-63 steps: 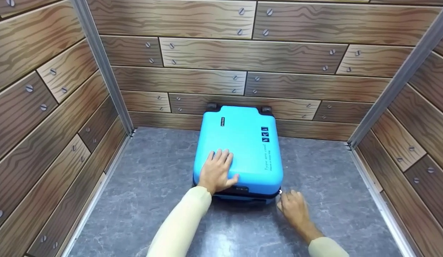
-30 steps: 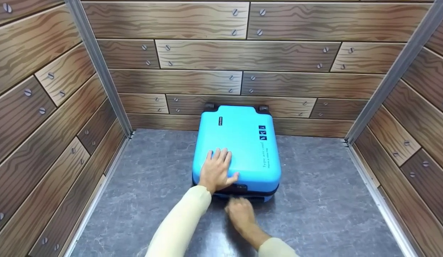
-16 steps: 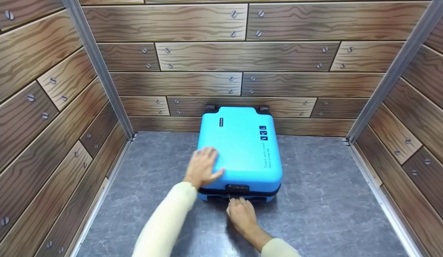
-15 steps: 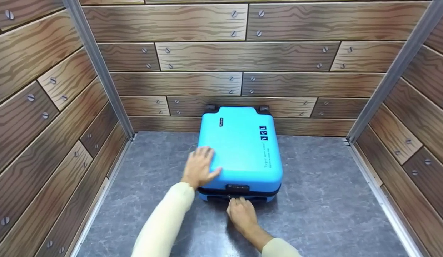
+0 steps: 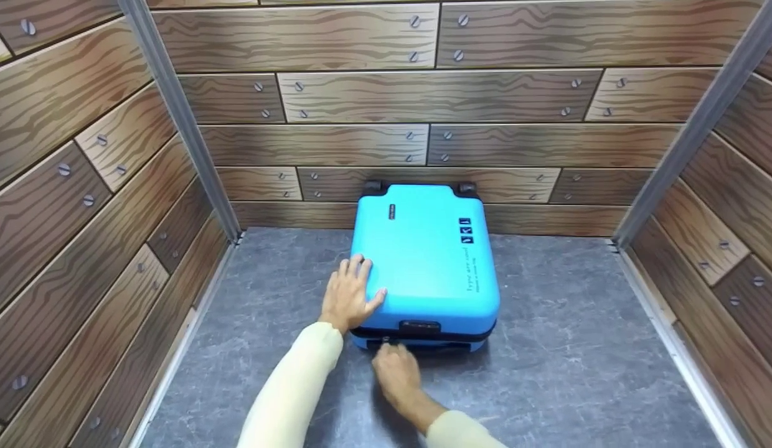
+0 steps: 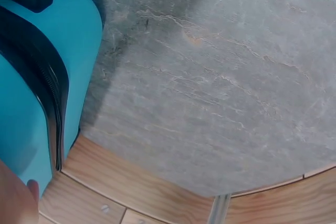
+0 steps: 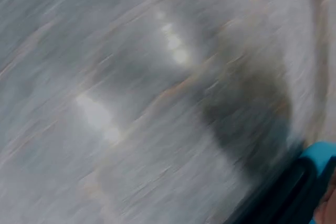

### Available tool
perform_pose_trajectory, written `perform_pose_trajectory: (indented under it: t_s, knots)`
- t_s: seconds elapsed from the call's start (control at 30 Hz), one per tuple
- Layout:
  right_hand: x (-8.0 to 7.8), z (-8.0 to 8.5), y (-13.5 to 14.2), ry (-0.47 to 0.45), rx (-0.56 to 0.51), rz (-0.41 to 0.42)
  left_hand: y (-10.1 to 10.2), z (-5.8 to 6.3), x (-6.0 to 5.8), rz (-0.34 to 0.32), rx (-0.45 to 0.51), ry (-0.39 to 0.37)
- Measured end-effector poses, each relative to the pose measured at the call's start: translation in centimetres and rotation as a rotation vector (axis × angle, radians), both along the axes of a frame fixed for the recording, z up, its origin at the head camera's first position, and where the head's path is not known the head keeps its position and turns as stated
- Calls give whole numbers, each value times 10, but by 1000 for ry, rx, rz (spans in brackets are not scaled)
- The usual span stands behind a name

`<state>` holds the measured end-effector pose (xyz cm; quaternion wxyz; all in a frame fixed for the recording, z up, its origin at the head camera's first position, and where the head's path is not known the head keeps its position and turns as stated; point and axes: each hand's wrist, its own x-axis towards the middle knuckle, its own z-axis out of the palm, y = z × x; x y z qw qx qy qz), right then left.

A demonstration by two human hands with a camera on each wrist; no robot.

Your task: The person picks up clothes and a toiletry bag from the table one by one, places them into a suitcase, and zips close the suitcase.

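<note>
A bright blue hard-shell suitcase (image 5: 423, 249) lies flat on the floor, its wheels toward the back wall. My left hand (image 5: 348, 292) rests on the left side of its lid near the front corner, fingers spread. At the front seam, left of the black lock (image 5: 419, 326), my right hand (image 5: 395, 373) has curled fingers pinching the zipper pull (image 5: 386, 341), mostly covered by the fingertips. The black zipper band (image 6: 44, 72) runs along the suitcase's side in the left wrist view. In the right wrist view, only a bit of the hand shows, beside the suitcase's dark front.
Grey marbled floor (image 5: 566, 348) surrounds the suitcase. Wood-patterned panels form the back wall (image 5: 361, 93), left wall (image 5: 68, 249) and right wall (image 5: 728, 249), joined by metal corner strips. The suitcase's wheels (image 5: 467, 188) are close to the back wall.
My right hand has travelled from the suitcase's right front corner leftward along the front seam, past the lock. My left hand has shifted left on the lid, toward its edge.
</note>
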<state>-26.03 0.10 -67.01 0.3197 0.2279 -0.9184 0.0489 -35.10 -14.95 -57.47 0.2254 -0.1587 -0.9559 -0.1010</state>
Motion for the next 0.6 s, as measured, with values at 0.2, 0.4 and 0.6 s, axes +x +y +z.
perform_pose_trajectory:
  t_s: [0.2, 0.4, 0.6]
  knots:
    - [2, 3, 24, -291, -106, 36, -5, -15, 11, -40, 0, -20]
    - [-21, 48, 67, -102, -111, 246, -15, -55, 39, 85, 120, 139]
    - [-59, 97, 91, 210, -119, 269, 8, -89, 65, 290, 146, 122]
